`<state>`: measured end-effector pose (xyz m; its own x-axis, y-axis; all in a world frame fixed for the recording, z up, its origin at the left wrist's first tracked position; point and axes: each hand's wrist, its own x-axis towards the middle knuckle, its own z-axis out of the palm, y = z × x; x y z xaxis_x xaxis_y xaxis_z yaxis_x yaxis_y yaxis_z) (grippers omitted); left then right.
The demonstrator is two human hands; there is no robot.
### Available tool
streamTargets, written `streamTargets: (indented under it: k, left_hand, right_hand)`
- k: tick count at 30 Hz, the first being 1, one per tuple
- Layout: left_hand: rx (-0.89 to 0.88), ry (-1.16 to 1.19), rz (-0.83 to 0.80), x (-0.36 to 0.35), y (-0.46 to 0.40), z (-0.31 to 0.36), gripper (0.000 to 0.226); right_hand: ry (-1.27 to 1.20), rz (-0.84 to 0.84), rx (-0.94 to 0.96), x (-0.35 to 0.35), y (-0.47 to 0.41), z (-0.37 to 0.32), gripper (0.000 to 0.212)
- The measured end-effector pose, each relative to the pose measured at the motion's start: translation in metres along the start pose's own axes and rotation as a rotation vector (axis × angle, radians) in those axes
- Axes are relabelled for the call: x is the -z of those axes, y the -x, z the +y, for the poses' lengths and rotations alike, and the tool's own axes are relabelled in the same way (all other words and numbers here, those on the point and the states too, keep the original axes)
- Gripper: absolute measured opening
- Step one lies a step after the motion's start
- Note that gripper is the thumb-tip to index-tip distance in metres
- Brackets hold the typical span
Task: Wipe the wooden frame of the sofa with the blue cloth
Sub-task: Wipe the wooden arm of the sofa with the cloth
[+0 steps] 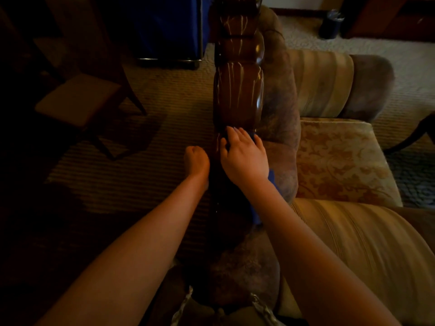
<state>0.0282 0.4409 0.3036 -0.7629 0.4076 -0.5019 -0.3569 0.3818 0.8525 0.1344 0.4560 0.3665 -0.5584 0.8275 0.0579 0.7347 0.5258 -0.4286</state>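
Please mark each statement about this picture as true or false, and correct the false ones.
1. The right hand lies on the cloth on the wooden frame. True.
2. The left hand holds the cloth. False: it is a fist beside the frame, holding nothing visible.
3. The cloth is red. False: it is blue.
4. A chair stands on the carpet left of the frame. True.
5. The seat cushion has a floral pattern. True.

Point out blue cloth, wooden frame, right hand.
blue cloth (272, 177), head view, edge showing beside the wrist.
wooden frame (239, 95), head view, glossy carved top section.
right hand (244, 156), head view, back of the hand.
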Motion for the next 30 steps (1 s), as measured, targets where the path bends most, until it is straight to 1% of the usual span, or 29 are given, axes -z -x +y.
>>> streamTargets:
  k: [1, 3, 6, 8, 9, 11, 13, 15, 17, 20, 21, 23, 25, 26, 28, 30]
  left_hand:
    - [0.029, 0.026, -0.004, 0.0, -0.013, -0.007, 0.046]
    - [0.066, 0.071, -0.027, 0.001, -0.013, -0.007, 0.049]
    - [0.118, 0.127, -0.012, 0.002, -0.013, -0.013, 0.053]
    - [0.137, 0.134, 0.023, 0.002, -0.026, -0.027, 0.066]
    - [0.158, 0.152, 0.026, 0.005, -0.027, -0.027, 0.068]
    - [0.172, 0.163, 0.014, 0.015, -0.006, -0.01, 0.057]
    - [0.173, 0.163, 0.008, 0.023, 0.006, 0.003, 0.047]
    - [0.168, 0.174, 0.005, 0.025, 0.004, 0.007, 0.046]
    - [0.158, 0.182, -0.007, 0.025, 0.0, 0.01, 0.049]
    - [0.152, 0.17, -0.026, 0.024, -0.003, 0.011, 0.051]
    - [0.133, 0.165, -0.03, 0.024, -0.005, 0.011, 0.05]
    - [0.097, 0.15, -0.027, 0.025, -0.012, 0.01, 0.046]
    - [0.073, 0.137, 0.0, 0.03, -0.02, 0.007, 0.045]
    - [0.061, 0.129, 0.008, 0.033, -0.024, 0.005, 0.045]
    - [0.052, 0.115, 0.001, 0.038, -0.029, 0.006, 0.046]
    - [0.057, 0.096, -0.027, 0.041, -0.035, 0.011, 0.048]
  right_hand:
    - [0.041, -0.005, 0.029, -0.001, -0.003, -0.002, 0.048]
    - [0.093, -0.019, 0.085, -0.004, -0.001, -0.005, 0.048]
    - [0.084, -0.005, 0.157, -0.007, 0.012, -0.002, 0.047]
    - [0.05, 0.059, 0.128, -0.008, 0.025, 0.001, 0.047]
    - [0.035, 0.082, 0.092, -0.008, 0.03, 0.001, 0.047]
    - [0.028, 0.088, 0.024, -0.008, 0.03, -0.001, 0.048]
    - [0.057, 0.069, -0.001, -0.009, 0.021, -0.006, 0.049]
    - [0.082, 0.024, 0.048, -0.01, 0.005, -0.012, 0.048]
    - [0.116, -0.039, 0.146, -0.011, -0.009, -0.017, 0.044]
    - [0.129, -0.097, 0.248, -0.007, -0.01, -0.014, 0.04]
    - [0.128, -0.096, 0.269, -0.007, -0.004, -0.011, 0.041]
    - [0.129, -0.028, 0.302, -0.01, 0.015, -0.006, 0.043]
    - [0.126, 0.052, 0.278, -0.015, 0.03, -0.005, 0.045]
    - [0.126, 0.061, 0.252, -0.016, 0.03, -0.006, 0.047]
    - [0.133, 0.018, 0.194, -0.017, 0.018, -0.014, 0.048]
    - [0.191, -0.034, 0.149, -0.019, -0.004, -0.026, 0.047]
